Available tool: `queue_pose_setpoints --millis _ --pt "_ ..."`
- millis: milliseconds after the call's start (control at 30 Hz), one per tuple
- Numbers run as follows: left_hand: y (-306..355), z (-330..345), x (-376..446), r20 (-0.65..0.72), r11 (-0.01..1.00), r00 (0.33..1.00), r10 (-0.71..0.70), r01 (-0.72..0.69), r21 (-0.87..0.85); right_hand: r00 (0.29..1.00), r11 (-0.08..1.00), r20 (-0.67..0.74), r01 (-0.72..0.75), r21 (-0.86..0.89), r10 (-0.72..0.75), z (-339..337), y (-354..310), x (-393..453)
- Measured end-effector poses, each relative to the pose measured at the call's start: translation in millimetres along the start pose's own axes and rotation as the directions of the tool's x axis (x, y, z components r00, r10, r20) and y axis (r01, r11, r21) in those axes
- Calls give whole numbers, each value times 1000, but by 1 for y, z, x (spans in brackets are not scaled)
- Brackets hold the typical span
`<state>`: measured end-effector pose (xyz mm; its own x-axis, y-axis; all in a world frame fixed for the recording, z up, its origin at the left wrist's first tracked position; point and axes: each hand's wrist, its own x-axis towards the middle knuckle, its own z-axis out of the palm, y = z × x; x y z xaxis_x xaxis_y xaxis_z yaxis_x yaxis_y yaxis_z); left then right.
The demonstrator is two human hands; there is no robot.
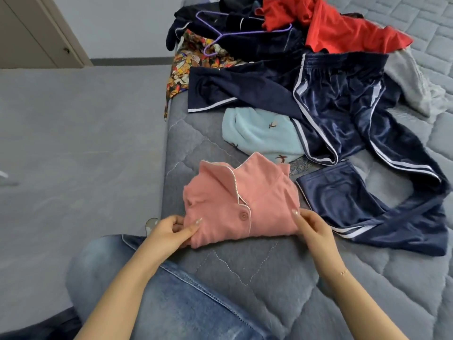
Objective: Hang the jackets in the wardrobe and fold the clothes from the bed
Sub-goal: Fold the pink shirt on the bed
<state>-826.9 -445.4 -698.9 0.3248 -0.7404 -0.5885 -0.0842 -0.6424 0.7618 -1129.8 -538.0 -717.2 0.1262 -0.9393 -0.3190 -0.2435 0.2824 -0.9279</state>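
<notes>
A folded pink pyjama shirt (241, 202) with white piping and one button lies on the grey quilted bed (245, 278) in front of me. My left hand (171, 231) pinches its near left corner. My right hand (312, 227) pinches its near right edge. Behind it lies a light blue fleece piece (257, 136). Navy satin trousers with white stripes (343, 114) sprawl to the right, one leg end lying flat beside the pink shirt. Further back are a red garment (343, 28), dark clothes and a patterned yellow cloth (196, 67).
A purple wire hanger (235, 33) lies on the dark pile at the back. A grey-white garment (411, 79) sits at the right. My knee in blue jeans (171, 303) rests on the bed's near edge. Grey floor (73, 143) lies left, with a wardrobe door (31, 33) beyond.
</notes>
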Motion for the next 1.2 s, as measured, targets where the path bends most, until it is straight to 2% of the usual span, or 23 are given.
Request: queue_pose_setpoints --millis 100,233,400,500,567,600,667,700,733,800,867,933,1000,1067,1133,1200 --pt "-4 -3 -2 58 998 997 57 -56 -4 999 997 7 40 -62 -40 3 7 -7" --pt "-2 -21 7 -42 972 988 149 -138 190 996 980 9 94 -178 -94 -7 6 4" --pt "-4 -24 3 -70 906 986 153 -112 409 995 958 44 101 -267 -93 -13 3 0" --pt "17 -26 -6 -72 915 984 160 -120 385 992 957 25 124 -263 -122 -13 -12 0" --pt "43 -33 -12 -170 884 950 263 -166 437 975 946 -68 185 -267 -210 -14 -37 6" --pt "59 -34 -14 -222 854 913 342 -202 480 954 918 -110 230 -323 -278 -12 -53 11" --pt "94 -26 -10 -273 790 843 463 -253 559 909 809 -98 306 -501 -404 -1 -85 25" --pt "113 -17 -4 -271 771 836 477 -250 586 904 749 -49 320 -580 -424 10 -99 35" --pt "129 -7 5 -252 768 856 451 -229 598 913 694 18 323 -643 -408 24 -111 46" --pt "153 14 28 -188 774 938 292 -116 623 938 594 141 312 -742 -317 58 -127 67" --pt "161 28 48 -133 757 989 67 36 653 966 546 170 250 -800 -193 84 -134 90" --pt "156 33 61 -83 769 992 -98 128 626 986 518 162 154 -841 -31 98 -133 112" --pt "146 32 67 -49 783 990 -132 135 607 977 460 160 79 -885 141 104 -129 125" --pt "137 27 73 -69 820 991 -112 131 556 953 349 181 89 -933 241 107 -126 128" --pt "125 21 75 -72 919 989 -127 145 367 935 288 206 121 -950 288 107 -125 126" --pt "112 12 73 9 987 987 -158 159 -8 929 334 222 118 -935 295 100 -126 123"
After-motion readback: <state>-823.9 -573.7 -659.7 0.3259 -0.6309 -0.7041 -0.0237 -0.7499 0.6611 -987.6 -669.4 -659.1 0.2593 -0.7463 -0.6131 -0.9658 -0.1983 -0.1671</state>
